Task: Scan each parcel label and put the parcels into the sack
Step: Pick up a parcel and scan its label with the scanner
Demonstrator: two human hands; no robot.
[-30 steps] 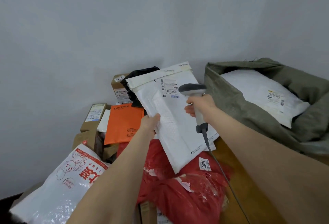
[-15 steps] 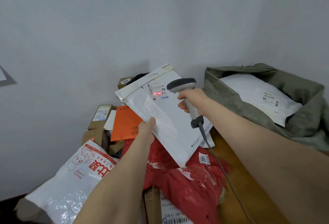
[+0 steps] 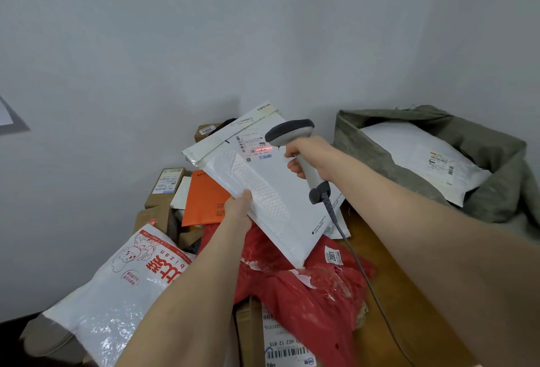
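Observation:
My left hand (image 3: 239, 209) grips the lower left edge of a white bubble mailer (image 3: 263, 191), held tilted above the parcel pile. A label (image 3: 253, 144) sits near the mailer's top, and a red scan line glows across it. My right hand (image 3: 309, 156) is closed on the handle of a grey barcode scanner (image 3: 289, 133), whose head points at that label from the right. The scanner's cable (image 3: 350, 252) trails down toward me. At the right an olive sack (image 3: 496, 191) lies open with a white parcel (image 3: 420, 159) inside.
Under the mailer lie a red plastic parcel (image 3: 306, 293), an orange envelope (image 3: 204, 200), a white printed bag (image 3: 122, 285) and several cardboard boxes (image 3: 166, 185). A brown wooden tabletop (image 3: 388, 293) shows between pile and sack. A plain grey wall stands close behind.
A second ago no scan line showed; the red line now lies on the label. The mailer has tilted its top further to the left, with the scanner head still at the label.

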